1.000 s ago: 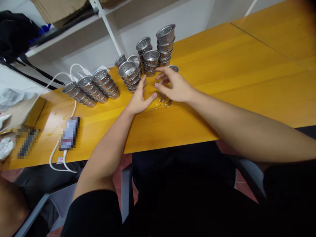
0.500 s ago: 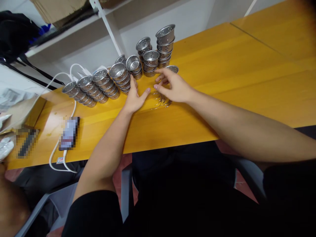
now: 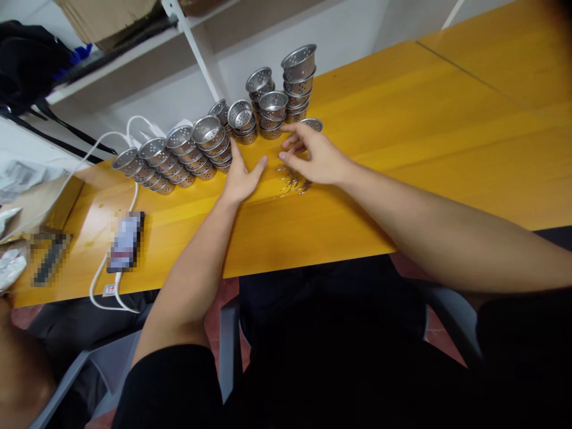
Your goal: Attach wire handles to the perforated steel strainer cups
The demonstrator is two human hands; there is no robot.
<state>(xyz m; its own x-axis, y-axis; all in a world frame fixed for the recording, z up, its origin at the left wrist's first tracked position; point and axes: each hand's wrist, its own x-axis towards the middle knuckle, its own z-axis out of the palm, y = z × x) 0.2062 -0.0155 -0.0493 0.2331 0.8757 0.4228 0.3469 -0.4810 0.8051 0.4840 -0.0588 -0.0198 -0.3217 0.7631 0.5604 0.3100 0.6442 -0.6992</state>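
Observation:
My left hand point(image 3: 242, 176) is open, its fingers against the right side of a stack of perforated metal cups point(image 3: 210, 134), thumb pointing away. My right hand point(image 3: 315, 156) hovers with fingers spread and slightly bent, nothing visible in it. Below its fingertips lie several thin curved wire pieces point(image 3: 290, 182) on the table. A single metal cup point(image 3: 313, 124) shows partly behind the right hand. Just past the right fingertips stands a short stack of perforated cups point(image 3: 273, 110), with a taller stack point(image 3: 298, 80) behind it.
More cup stacks point(image 3: 154, 156) line the table point(image 3: 339, 220) to the left. A phone point(image 3: 126, 241) with a white cable point(image 3: 95, 292) lies near the front edge. White shelving point(image 3: 196, 53) stands behind. Another person's arm point(image 3: 22, 363) is at the lower left.
The cup stack at my left hand has shifted a little to the left, towards the neighbouring stack, and my left hand moved with it. My right hand stays almost still.

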